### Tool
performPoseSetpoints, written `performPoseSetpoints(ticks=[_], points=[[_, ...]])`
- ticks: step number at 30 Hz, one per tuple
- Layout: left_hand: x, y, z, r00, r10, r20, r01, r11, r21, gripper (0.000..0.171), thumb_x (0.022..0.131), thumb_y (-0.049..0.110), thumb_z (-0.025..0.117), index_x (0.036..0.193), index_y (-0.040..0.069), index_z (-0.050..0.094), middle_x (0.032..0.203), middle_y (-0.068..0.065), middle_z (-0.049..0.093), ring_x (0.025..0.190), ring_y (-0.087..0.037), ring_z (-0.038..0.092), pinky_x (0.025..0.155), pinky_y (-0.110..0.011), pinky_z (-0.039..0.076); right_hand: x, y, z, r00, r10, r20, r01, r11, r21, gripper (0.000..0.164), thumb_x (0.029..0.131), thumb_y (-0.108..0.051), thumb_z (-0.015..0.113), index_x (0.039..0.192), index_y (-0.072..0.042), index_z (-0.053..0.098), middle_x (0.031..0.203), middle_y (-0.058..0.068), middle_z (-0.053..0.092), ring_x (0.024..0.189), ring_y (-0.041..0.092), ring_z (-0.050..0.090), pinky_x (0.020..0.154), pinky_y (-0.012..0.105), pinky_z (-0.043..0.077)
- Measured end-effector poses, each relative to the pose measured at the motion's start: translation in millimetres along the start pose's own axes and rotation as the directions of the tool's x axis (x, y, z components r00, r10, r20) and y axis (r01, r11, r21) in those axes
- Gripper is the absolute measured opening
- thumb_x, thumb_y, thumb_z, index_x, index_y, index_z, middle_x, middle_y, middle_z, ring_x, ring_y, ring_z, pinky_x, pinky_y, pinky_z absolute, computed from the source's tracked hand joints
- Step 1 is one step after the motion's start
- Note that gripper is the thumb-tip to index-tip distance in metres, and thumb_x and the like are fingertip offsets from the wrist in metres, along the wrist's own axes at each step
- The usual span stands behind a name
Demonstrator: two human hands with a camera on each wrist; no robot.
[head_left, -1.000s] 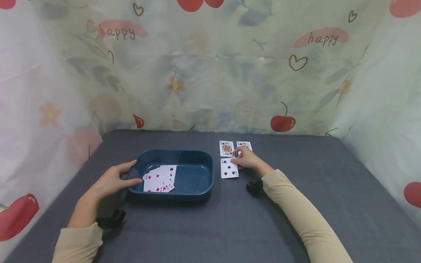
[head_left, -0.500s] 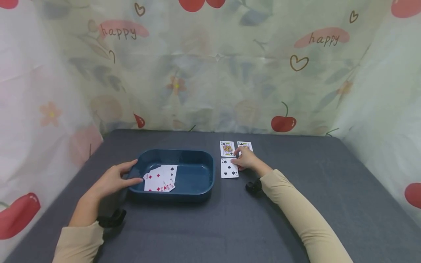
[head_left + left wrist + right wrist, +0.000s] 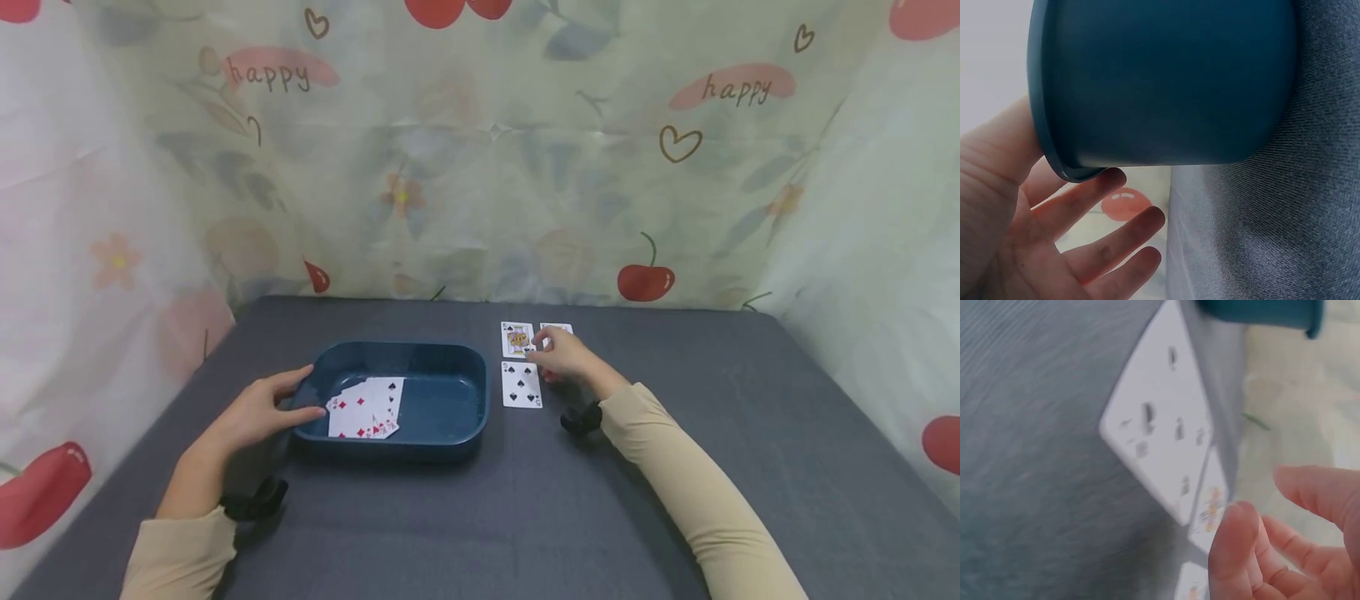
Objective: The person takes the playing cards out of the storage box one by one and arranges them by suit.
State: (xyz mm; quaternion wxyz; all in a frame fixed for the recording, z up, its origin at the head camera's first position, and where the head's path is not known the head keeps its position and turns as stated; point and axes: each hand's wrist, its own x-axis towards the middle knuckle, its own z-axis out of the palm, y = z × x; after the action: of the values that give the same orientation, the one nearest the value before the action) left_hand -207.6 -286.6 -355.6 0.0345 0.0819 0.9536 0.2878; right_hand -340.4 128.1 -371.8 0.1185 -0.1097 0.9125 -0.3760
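Observation:
At the left end of a dark blue plastic basin [image 3: 450,408], my left hand [image 3: 262,408] holds the rim, thumb and index finger over it. In the left wrist view, the other fingers spread beside the basin wall [image 3: 1172,81]. A five of spades [image 3: 521,385] lies face up right of the basin. Just beyond it lie a face card [image 3: 517,340] and a second face card [image 3: 561,328], partly covered by my right hand [image 3: 566,357]. That hand hovers by the cards with thumb and fingertips apart, nothing between them in the right wrist view.
Inside the basin, several overlapping playing cards [image 3: 363,408] lie face up at its left side, diamonds and spades showing. A dark grey cloth [image 3: 420,525] covers the table. A printed curtain [image 3: 465,183] hangs behind and along both sides.
My right hand has let go of the five of spades and drawn slightly away to the right, uncovering the card's corner. My left hand and the basin stay put.

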Motion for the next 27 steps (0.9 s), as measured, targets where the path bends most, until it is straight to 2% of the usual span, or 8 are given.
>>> performPoseSetpoints(ticks=[3, 6, 8, 11, 14, 19, 24, 27], points=[[-0.1, 0.3, 0.1, 1.000, 0.004, -0.002, -0.004, 1.000, 0.002, 0.083, 0.084, 0.043, 0.066, 0.144, 0.000, 0.030, 0.141, -0.034, 0.037, 0.123, -0.051, 0.043, 0.095, -0.059, 0.042, -3, -11, -5, 0.998, -0.054, 0.026, 0.054, 0.998, 0.016, 0.041, 0.092, -0.020, 0.057, 0.124, 0.004, 0.047, 0.088, 0.019, 0.062, 0.059, 0.012, 0.059, 0.060, 0.028, 0.055], [-0.6, 0.7, 0.1, 1.000, 0.007, -0.005, -0.007, 1.000, 0.005, 0.083, 0.084, 0.043, 0.066, 0.144, 0.000, 0.030, 0.140, -0.034, 0.038, 0.123, -0.050, 0.044, 0.095, -0.059, 0.042, -6, -23, -8, 0.991, -0.120, 0.058, 0.117, 0.991, 0.060, 0.042, 0.093, -0.021, 0.056, 0.126, 0.002, 0.048, 0.101, 0.025, 0.062, 0.072, 0.023, 0.064, 0.068, 0.033, 0.056], [-0.7, 1.1, 0.1, 1.000, 0.006, -0.006, -0.006, 1.000, 0.007, 0.083, 0.084, 0.043, 0.066, 0.144, 0.000, 0.030, 0.139, -0.034, 0.038, 0.122, -0.050, 0.045, 0.094, -0.059, 0.042, -7, -32, -8, 0.985, -0.155, 0.076, 0.148, 0.985, 0.085, 0.042, 0.093, -0.022, 0.057, 0.127, 0.000, 0.048, 0.106, 0.024, 0.061, 0.080, 0.028, 0.065, 0.071, 0.033, 0.056], [-0.9, 1.9, 0.3, 1.000, 0.000, -0.005, 0.000, 1.000, 0.012, 0.083, 0.084, 0.043, 0.066, 0.144, 0.000, 0.030, 0.139, -0.034, 0.039, 0.122, -0.050, 0.045, 0.094, -0.060, 0.042, -8, -48, -5, 0.971, -0.214, 0.103, 0.204, 0.974, 0.103, 0.041, 0.092, -0.023, 0.058, 0.127, -0.003, 0.049, 0.105, 0.021, 0.062, 0.084, 0.029, 0.065, 0.074, 0.033, 0.055], [-0.8, 2.0, 0.3, 1.000, -0.004, -0.007, 0.005, 1.000, 0.013, 0.083, 0.083, 0.043, 0.066, 0.144, 0.000, 0.030, 0.138, -0.035, 0.040, 0.122, -0.050, 0.045, 0.094, -0.060, 0.042, -8, -67, 1, 0.950, -0.282, 0.134, 0.269, 0.957, 0.105, 0.038, 0.091, -0.022, 0.059, 0.125, -0.006, 0.051, 0.100, 0.018, 0.062, 0.082, 0.026, 0.063, 0.075, 0.034, 0.055], [-0.8, 1.7, -0.1, 1.000, -0.010, -0.008, 0.010, 1.000, 0.012, 0.083, 0.083, 0.043, 0.066, 0.144, 0.000, 0.030, 0.137, -0.035, 0.041, 0.122, -0.050, 0.045, 0.094, -0.060, 0.042, -4, -100, 15, 0.905, -0.366, 0.219, 0.341, 0.929, 0.143, 0.035, 0.090, -0.017, 0.060, 0.122, -0.006, 0.053, 0.104, 0.024, 0.062, 0.090, 0.034, 0.063, 0.078, 0.036, 0.055], [0.3, 0.5, -0.1, 1.000, -0.006, -0.004, 0.006, 1.000, 0.015, 0.083, 0.083, 0.044, 0.066, 0.144, 0.000, 0.030, 0.137, -0.035, 0.041, 0.122, -0.050, 0.045, 0.093, -0.060, 0.043, 3, -127, 35, 0.864, -0.414, 0.286, 0.385, 0.910, 0.152, 0.034, 0.089, -0.016, 0.062, 0.121, -0.007, 0.054, 0.104, 0.019, 0.065, 0.085, 0.022, 0.063, 0.080, 0.034, 0.055], [1.4, -0.1, 0.5, 1.000, -0.004, 0.000, 0.004, 1.000, 0.018, 0.083, 0.083, 0.045, 0.066, 0.144, 0.001, 0.030, 0.138, -0.035, 0.040, 0.122, -0.050, 0.045, 0.093, -0.060, 0.042, 9, -137, 48, 0.849, -0.429, 0.310, 0.402, 0.903, 0.148, 0.033, 0.089, -0.016, 0.062, 0.120, -0.008, 0.055, 0.101, 0.013, 0.065, 0.084, 0.016, 0.064, 0.079, 0.031, 0.055]])
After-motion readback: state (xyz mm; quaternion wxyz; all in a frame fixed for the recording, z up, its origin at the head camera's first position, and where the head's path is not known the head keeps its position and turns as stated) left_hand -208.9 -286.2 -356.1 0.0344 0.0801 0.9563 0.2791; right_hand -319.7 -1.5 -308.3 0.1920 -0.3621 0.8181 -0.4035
